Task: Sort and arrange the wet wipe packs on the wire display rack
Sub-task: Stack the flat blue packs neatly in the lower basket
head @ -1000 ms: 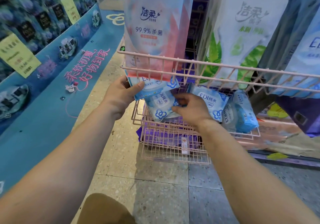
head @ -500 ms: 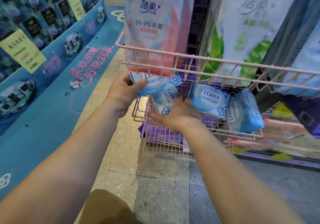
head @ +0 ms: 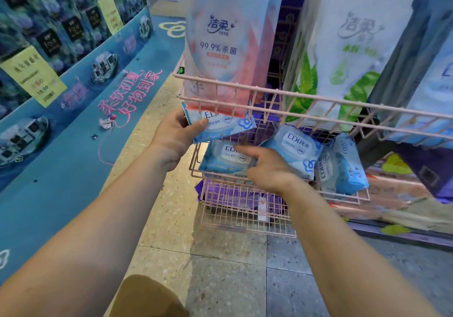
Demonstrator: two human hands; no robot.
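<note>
My left hand (head: 175, 133) grips 1 blue wipe pack (head: 220, 126) by its left end, thumb curled over the face, the other fingers hidden behind it; the pack is held level, just under the front rail of the pink wire rack (head: 306, 101), its top edge tucked behind that rail. My right hand (head: 267, 167) is below and to the right of it, fingers bent, fingertips (head: 241, 149) lying on a second pack (head: 224, 157) that rests flat in the rack's middle shelf; whether the thumb is under that pack I cannot tell, so I cannot say if this is a grip or only a touch. Just right of my right hand a third pack (head: 294, 149) leans tilted, face toward me, touching my knuckles or very close to them; further right a fourth pack (head: 342, 167) stands nearly on end against the shelf's right side. Above both hands hang 2 big bags in the top basket: a pink one (head: 228, 42) over my left hand, a green-leafed one (head: 353, 47) over my right. Below my hands is the lowest shelf (head: 245, 214), with something purple behind its mesh; far to the left of my left hand runs a blue display wall (head: 61, 101) with a yellow price tag (head: 33, 75).
</note>
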